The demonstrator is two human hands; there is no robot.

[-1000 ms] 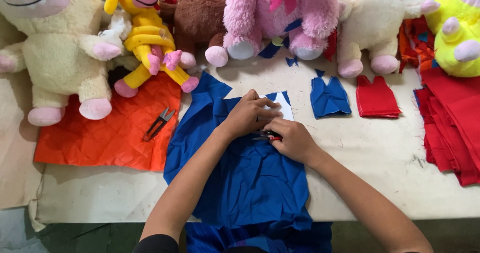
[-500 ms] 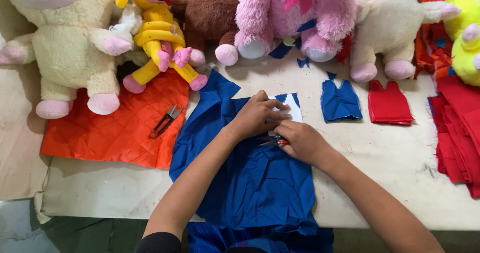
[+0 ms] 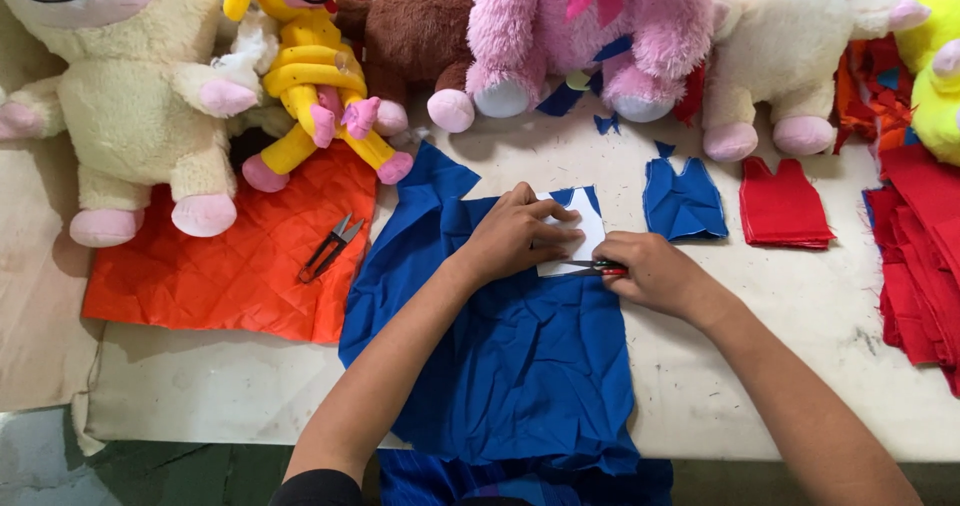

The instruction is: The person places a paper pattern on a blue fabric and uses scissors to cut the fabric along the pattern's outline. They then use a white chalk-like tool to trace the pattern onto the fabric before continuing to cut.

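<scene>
Left of the blue cloth (image 3: 520, 366) on the worktop (image 3: 800, 366) lie an orange quilted piece (image 3: 240, 266) and small snips (image 3: 330, 248), well apart from both hands. The blue cloth, spread flat with its lower edge hanging over the worktop's front, looks thin, light and limp; it would likely wrinkle and slide unless pinned flat, and is best held near the line being worked. On the cloth's upper part sits a white pattern piece (image 3: 572, 236), seemingly stiffer, like card. The left hand (image 3: 515, 234) presses down on it, fingers spread, its grip flat and closed on nothing. Just right of the pattern, the right hand (image 3: 655, 274) has its grip closed on a thin red-handled tool (image 3: 600, 265) at the pattern's lower edge. Compared with a second ago, the right hand sits further right along that edge; the left has barely shifted.
</scene>
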